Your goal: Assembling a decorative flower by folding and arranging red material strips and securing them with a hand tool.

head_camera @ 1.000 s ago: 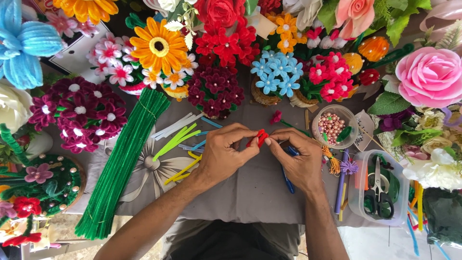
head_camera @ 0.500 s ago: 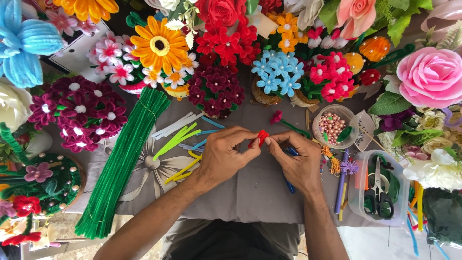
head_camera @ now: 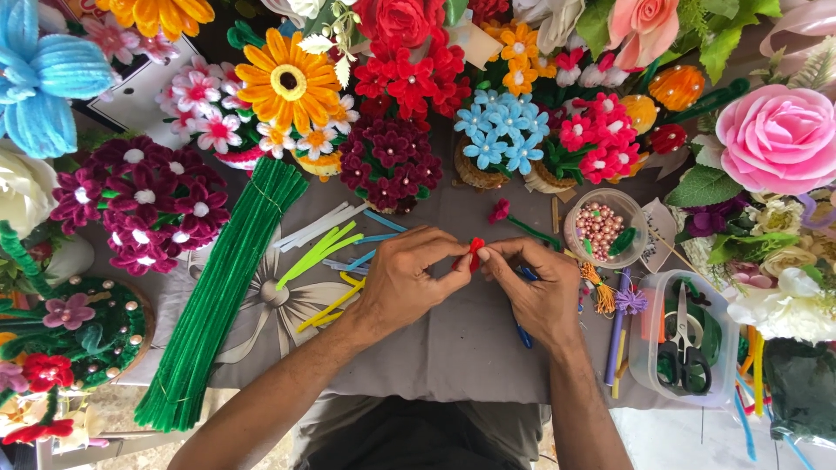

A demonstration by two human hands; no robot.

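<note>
red pipe cleaner piece (head_camera: 471, 252) pinched between left hand (head_camera: 407, 283), right hand (head_camera: 533, 287) fingers.

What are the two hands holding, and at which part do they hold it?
Both hands pinch one small red pipe-cleaner piece. The left hand grips its left side with the fingertips, the right hand its right side. Its exact shape cannot be told.

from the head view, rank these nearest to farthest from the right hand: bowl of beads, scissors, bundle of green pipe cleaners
Measured from the right hand:
1. Bowl of beads, just above and to its right.
2. Scissors, in the clear tub farther right.
3. Bundle of green pipe cleaners, far across on the left, beyond the left hand.
</note>
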